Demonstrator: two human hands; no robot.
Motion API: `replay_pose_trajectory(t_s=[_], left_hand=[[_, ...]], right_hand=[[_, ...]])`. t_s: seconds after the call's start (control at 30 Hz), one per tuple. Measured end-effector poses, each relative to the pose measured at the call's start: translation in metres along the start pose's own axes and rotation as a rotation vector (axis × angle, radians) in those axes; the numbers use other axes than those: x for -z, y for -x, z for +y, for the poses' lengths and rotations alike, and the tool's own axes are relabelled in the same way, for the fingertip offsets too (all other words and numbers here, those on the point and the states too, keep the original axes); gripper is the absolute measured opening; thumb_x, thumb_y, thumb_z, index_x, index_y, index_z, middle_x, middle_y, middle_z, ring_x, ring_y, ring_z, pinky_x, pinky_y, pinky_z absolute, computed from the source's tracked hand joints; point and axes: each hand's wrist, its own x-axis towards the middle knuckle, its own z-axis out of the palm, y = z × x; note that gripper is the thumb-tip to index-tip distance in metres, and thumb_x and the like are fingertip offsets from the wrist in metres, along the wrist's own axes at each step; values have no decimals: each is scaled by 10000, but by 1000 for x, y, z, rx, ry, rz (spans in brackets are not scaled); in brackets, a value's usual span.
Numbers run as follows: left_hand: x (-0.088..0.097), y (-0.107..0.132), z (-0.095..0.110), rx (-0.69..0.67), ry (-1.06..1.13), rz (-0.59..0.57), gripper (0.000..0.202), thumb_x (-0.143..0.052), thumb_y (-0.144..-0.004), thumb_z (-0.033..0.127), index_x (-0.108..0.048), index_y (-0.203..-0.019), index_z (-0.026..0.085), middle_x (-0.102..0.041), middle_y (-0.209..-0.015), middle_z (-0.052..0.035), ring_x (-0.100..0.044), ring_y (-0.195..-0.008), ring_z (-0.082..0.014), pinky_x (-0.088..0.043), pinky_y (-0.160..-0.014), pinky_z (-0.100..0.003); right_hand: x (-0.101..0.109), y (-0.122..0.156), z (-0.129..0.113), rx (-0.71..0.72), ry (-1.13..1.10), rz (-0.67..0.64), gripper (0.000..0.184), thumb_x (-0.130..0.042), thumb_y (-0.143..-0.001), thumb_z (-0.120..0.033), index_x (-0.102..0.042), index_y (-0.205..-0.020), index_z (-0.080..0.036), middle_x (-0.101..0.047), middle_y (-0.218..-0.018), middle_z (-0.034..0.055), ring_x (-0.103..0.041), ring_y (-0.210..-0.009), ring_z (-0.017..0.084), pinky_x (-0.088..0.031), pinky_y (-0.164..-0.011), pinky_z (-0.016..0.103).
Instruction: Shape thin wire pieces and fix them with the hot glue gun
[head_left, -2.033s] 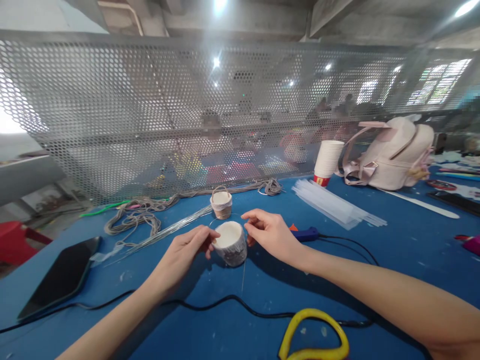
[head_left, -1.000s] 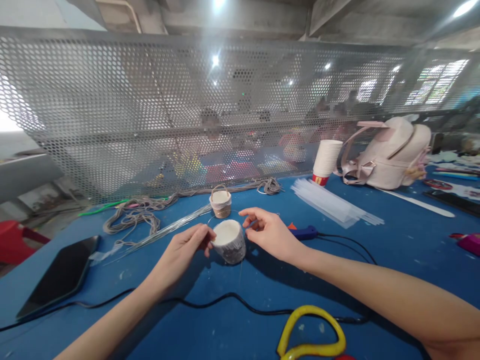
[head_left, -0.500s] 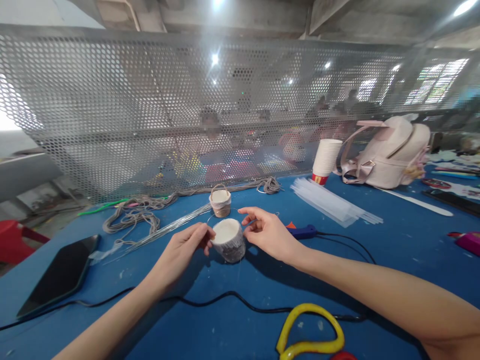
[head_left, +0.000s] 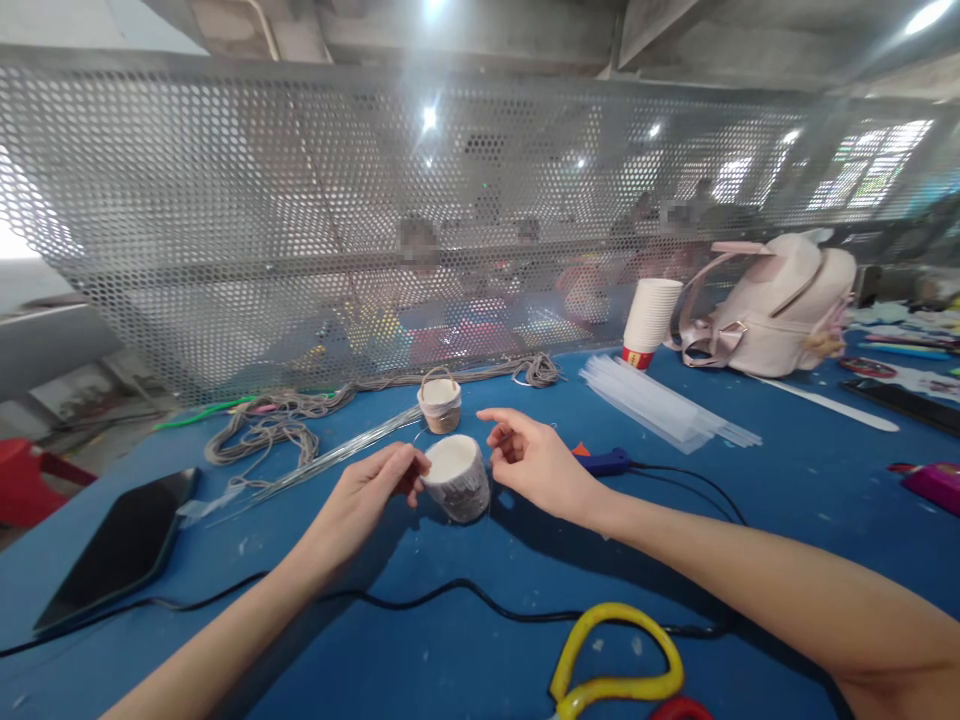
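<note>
A small cup [head_left: 461,490] wrapped in grey-white cord or fabric, with a white inside, stands on the blue table in front of me. My left hand [head_left: 390,475] is closed at its left rim, thumb and fingers pinching there. A thin wire [head_left: 421,436] shows just above those fingertips; whether they grip it too is unclear. To the right of the cup hovers my right hand [head_left: 529,455], fingers bent and apart, holding nothing visible. Just behind stands a small basket [head_left: 440,405] with a brown base, white fabric rim and arched handle.
Grey cord [head_left: 262,430] and clear sticks [head_left: 345,455] lie left, near a black tablet [head_left: 116,550]. A blue glue gun [head_left: 604,462], translucent strips [head_left: 667,405], stacked paper cups [head_left: 652,320] and a backpack [head_left: 780,305] are right. Yellow-handled scissors [head_left: 622,690] and a black cable [head_left: 465,590] lie in front.
My right hand has moved slightly right, away from the cup. The thin wire that arched over the cup toward it no longer shows there. My left hand stays at the rim.
</note>
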Motion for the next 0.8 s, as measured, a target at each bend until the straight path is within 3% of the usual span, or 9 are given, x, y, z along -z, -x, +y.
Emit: replay_pose_trajectory(t_s=[0.2, 0.4, 0.6, 0.7, 0.8], left_hand=[[0, -1, 1, -51, -154, 30, 281, -518, -802, 444, -647, -833, 196, -634, -747, -11, -586, -728, -186, -465, -702, -292], [-10, -14, -7, -200, -82, 27, 344, -556, -763, 315, -550, -1078, 179, -583, -861, -21, -569, -781, -162, -476, -772, -334], [-17, -16, -5, -201, -99, 58, 261, -537, -741, 297, -569, -973, 182, -595, -829, -24, -577, -772, -173, -472, -752, -347], [-15, -8, -4, -211, -221, 68, 195, -511, -756, 292, -591, -904, 194, -604, -789, -20, -569, -710, -168, -465, -691, -325], [-14, 4, 2, -269, -310, 122, 184, -514, -755, 292, -615, -883, 207, -615, -902, -41, -525, -617, -135, -433, -586, -282]], right_hand=[[16, -8, -12, -15, 36, 7, 533, -526, -618, -65, -548, -1141, -168, -561, -826, -1, -525, -608, 77, -480, -628, 250], [40, -14, -28, -113, -48, 56, 487, -583, -551, -95, -574, -1036, -137, -608, -791, 16, -544, -612, 98, -493, -624, 279], [51, -2, -47, -197, -249, 67, 396, -617, -529, -101, -580, -920, -154, -617, -748, 18, -575, -640, 125, -512, -620, 307], [45, 9, -54, -215, -320, -6, 363, -631, -545, -115, -581, -902, -161, -618, -761, 18, -571, -611, 109, -513, -607, 303], [33, 18, -58, -217, -355, -49, 354, -637, -550, -113, -583, -895, -167, -625, -768, 20, -567, -599, 105, -510, -591, 293]])
